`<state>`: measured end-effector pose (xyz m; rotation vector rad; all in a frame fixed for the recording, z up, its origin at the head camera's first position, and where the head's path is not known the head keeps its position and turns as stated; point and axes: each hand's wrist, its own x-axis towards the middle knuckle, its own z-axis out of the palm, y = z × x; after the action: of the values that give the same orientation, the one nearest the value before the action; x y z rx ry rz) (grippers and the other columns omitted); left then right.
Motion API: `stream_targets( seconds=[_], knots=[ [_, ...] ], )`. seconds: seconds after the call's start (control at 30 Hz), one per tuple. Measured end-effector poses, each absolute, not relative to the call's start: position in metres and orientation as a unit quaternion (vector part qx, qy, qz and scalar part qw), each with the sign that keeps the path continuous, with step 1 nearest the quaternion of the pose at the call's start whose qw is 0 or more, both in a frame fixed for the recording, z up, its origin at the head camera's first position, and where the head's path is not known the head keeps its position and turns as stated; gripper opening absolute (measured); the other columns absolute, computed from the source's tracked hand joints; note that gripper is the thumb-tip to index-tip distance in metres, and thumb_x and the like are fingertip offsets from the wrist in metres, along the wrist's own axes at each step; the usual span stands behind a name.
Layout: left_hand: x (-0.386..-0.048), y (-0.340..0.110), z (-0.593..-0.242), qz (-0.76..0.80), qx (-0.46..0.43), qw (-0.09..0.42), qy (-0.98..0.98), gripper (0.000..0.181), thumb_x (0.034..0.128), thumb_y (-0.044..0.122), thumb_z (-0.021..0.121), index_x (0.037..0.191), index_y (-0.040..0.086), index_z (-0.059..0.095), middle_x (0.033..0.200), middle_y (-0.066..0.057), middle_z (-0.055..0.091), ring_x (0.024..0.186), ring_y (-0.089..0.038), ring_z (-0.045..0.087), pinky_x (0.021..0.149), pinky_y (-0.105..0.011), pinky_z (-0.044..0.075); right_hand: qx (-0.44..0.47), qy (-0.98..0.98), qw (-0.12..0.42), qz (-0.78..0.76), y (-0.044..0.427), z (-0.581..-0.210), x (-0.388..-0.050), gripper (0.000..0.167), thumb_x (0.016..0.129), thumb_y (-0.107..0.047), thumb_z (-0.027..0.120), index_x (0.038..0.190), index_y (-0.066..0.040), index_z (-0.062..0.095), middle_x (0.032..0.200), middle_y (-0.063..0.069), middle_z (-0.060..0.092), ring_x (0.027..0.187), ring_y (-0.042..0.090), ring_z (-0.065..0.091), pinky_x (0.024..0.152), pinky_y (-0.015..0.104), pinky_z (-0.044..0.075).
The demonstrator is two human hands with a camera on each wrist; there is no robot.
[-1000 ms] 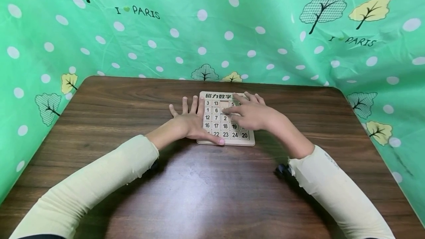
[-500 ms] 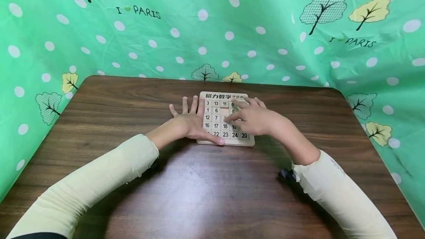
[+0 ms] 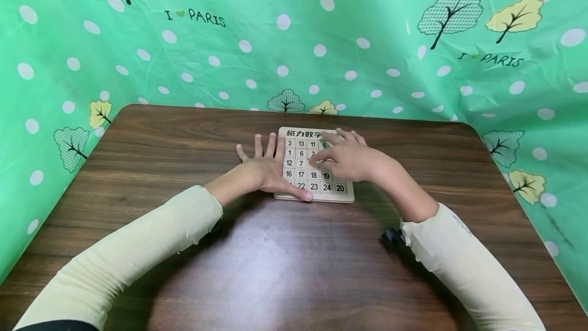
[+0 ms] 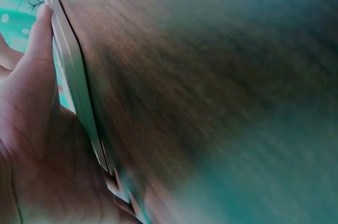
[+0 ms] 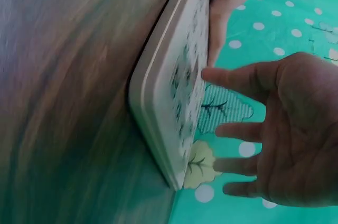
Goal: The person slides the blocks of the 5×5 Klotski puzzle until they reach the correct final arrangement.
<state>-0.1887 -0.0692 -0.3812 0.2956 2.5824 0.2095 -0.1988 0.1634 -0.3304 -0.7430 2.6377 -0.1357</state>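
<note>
A pale number-tile board lies flat on the brown table, its top row showing 3, 13, 11 and 5. Spread at its left side, my left hand rests with the thumb along the bottom edge; in the left wrist view that hand lies against the board's side. Over the upper right part hovers my right hand, one fingertip at the middle column, covering several tiles. The right wrist view shows this hand with a fingertip touching the board and the other fingers extended off it.
The brown wooden table surrounds the board. Behind it hangs a green cloth with white dots and printed trees. Pale sleeves cover both forearms.
Tile 11 has come up into the top row's gap, and a tile reading 2 now shows below it. The right fingertip moved down, then slightly up. My left hand keeps its place.
</note>
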Motion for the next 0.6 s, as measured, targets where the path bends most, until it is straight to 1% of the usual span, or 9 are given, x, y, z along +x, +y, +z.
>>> stream_targets(
  seconds=[0.1,0.2,0.27,0.37,0.43,0.5,0.6],
  knots=[
    [-0.189,-0.068,-0.382,0.078,0.107,0.268,0.954,0.176,0.0647,0.111,0.067,0.175,0.017,-0.033,0.186,-0.013,-0.030,0.172,-0.049,-0.027,0.127,-0.092,-0.008,-0.292,0.933,0.205,-0.046,0.160,-0.331,-0.192,0.045,0.115,-0.032,0.056,0.157,-0.037,0.069,0.190,0.018,0.020,0.173,0.060,0.012,0.135,0.085,0.009],
    [-0.190,-0.068,-0.381,0.077,0.107,0.270,0.954,0.177,0.0636,0.112,0.066,0.174,0.018,-0.034,0.186,-0.012,-0.031,0.172,-0.048,-0.027,0.127,-0.091,-0.009,-0.296,0.930,0.212,-0.038,0.159,-0.331,-0.189,0.048,0.113,-0.029,0.057,0.159,-0.040,0.066,0.190,0.017,0.020,0.173,0.060,0.013,0.135,0.085,0.011],
    [-0.190,-0.068,-0.381,0.079,0.108,0.269,0.954,0.176,0.0638,0.113,0.066,0.174,0.017,-0.033,0.186,-0.012,-0.031,0.172,-0.048,-0.027,0.127,-0.091,-0.009,-0.290,0.933,0.208,-0.037,0.161,-0.329,-0.188,0.045,0.113,-0.028,0.057,0.155,-0.038,0.070,0.189,0.019,0.023,0.172,0.060,0.014,0.135,0.085,0.011],
    [-0.189,-0.068,-0.380,0.079,0.109,0.270,0.953,0.176,0.0648,0.111,0.067,0.175,0.017,-0.032,0.186,-0.013,-0.031,0.172,-0.048,-0.028,0.128,-0.091,-0.009,-0.283,0.939,0.191,-0.042,0.162,-0.327,-0.192,0.037,0.112,-0.025,0.060,0.142,-0.033,0.081,0.186,0.021,0.030,0.172,0.061,0.017,0.136,0.083,0.010],
    [-0.189,-0.068,-0.379,0.079,0.108,0.272,0.953,0.175,0.0659,0.110,0.068,0.175,0.016,-0.032,0.186,-0.013,-0.031,0.171,-0.048,-0.028,0.127,-0.091,-0.008,-0.284,0.941,0.180,-0.049,0.162,-0.327,-0.195,0.035,0.112,-0.025,0.060,0.137,-0.029,0.083,0.185,0.022,0.032,0.171,0.061,0.019,0.136,0.082,0.010],
    [-0.188,-0.068,-0.379,0.079,0.107,0.273,0.953,0.175,0.0661,0.110,0.069,0.175,0.016,-0.032,0.186,-0.013,-0.032,0.171,-0.049,-0.029,0.127,-0.091,-0.009,-0.284,0.941,0.175,-0.057,0.160,-0.328,-0.199,0.037,0.112,-0.025,0.060,0.143,-0.027,0.080,0.186,0.022,0.030,0.171,0.061,0.019,0.137,0.082,0.010],
    [-0.188,-0.069,-0.379,0.078,0.108,0.271,0.953,0.175,0.0663,0.110,0.068,0.175,0.016,-0.032,0.186,-0.013,-0.032,0.171,-0.049,-0.029,0.127,-0.092,-0.009,-0.279,0.941,0.182,-0.062,0.155,-0.332,-0.204,0.047,0.112,-0.025,0.059,0.157,-0.029,0.070,0.188,0.021,0.022,0.172,0.060,0.016,0.137,0.082,0.011]
  ],
)
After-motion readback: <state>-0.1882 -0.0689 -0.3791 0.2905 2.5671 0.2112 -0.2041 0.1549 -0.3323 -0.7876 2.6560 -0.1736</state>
